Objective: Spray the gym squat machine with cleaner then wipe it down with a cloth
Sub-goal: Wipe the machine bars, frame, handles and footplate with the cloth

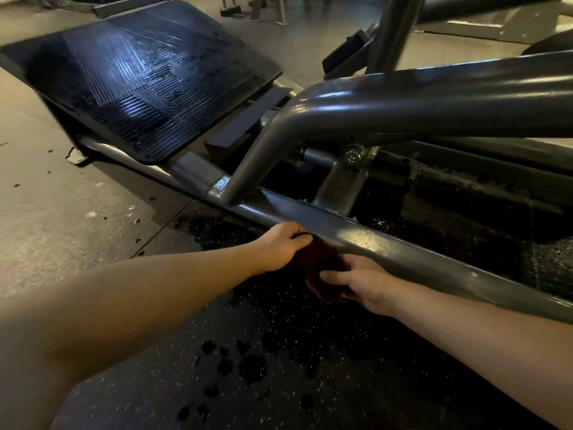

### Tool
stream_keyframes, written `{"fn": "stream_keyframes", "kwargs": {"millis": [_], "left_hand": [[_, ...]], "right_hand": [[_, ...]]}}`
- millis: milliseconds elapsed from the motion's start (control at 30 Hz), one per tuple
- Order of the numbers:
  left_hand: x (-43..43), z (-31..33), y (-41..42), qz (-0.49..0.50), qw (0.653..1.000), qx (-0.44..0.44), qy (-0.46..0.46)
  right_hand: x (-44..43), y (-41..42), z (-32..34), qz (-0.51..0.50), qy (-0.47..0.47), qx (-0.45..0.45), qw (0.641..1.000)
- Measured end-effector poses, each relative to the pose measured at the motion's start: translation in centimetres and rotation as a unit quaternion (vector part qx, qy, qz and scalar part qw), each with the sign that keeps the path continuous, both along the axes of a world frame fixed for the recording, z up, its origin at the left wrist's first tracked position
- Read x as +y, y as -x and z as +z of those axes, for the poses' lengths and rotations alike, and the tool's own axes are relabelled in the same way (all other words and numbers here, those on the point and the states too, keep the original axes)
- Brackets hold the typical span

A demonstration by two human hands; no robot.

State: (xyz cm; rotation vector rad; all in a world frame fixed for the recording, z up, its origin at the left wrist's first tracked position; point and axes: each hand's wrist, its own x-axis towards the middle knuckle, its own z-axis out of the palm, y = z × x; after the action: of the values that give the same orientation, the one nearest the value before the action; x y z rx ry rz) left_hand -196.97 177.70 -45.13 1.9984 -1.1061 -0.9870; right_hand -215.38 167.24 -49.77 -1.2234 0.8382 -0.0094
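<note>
Fingers (300, 239) of the left hand (279, 248) are curled over the upper edge of a dark reddish-brown cloth (319, 263), clamped on it. The right hand (364, 285) grips the lower part of the same cloth, its thumb (333, 279) pinching the fabric against the fingers underneath, which the cloth mostly hides. The cloth hangs bunched between the two hands, and its top edge touches the near side of the lower rail (403, 248) of the squat machine (338, 187).

Nearer than the fingers, both bare forearms reach in over speckled rubber flooring (155, 395) marked with dark wet blots (252, 367). A larger wet patch (214, 231) darkens the floor just left of the left fingers.

Just beyond the fingers, the grey lower rail runs on a slant, from upper left to lower right, with droplets and a sheen on its top. Past it and above the fingers, a thick bent tube (310, 119) rises from the rail and turns away to the right. Under that bend, to the right of the fingers, sits a pivot bolt (352, 156) in a grey bracket.

Farther off, up and to the left of the fingers, the black ribbed footplate (139, 79) is tilted and glistens. Behind it lies pale gym floor (310, 35) with blurred equipment bases.
</note>
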Motion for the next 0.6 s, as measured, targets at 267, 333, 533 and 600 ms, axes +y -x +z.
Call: {"fn": "stream_keyframes", "kwargs": {"millis": [267, 333, 533, 600], "left_hand": [[-0.3, -0.5, -0.1, 0.016, 0.999, -0.005, -0.034], [-0.3, -0.6, -0.3, 0.04, 0.999, 0.013, -0.026], [0.9, -0.8, -0.4, 0.089, 0.985, 0.141, -0.052], [1.6, -1.1, -0.8, 0.041, 0.987, 0.121, -0.095]], "right_hand": [[-0.8, -0.1, 0.6, 0.027, 0.054, -0.02, 0.998], [-0.6, -0.4, 0.6, 0.013, 0.055, -0.031, 0.998], [-1.0, -1.6, 0.5, -0.063, 0.057, -0.01, 0.996], [-1.2, -1.9, 0.5, -0.075, 0.038, -0.004, 0.996]]}}
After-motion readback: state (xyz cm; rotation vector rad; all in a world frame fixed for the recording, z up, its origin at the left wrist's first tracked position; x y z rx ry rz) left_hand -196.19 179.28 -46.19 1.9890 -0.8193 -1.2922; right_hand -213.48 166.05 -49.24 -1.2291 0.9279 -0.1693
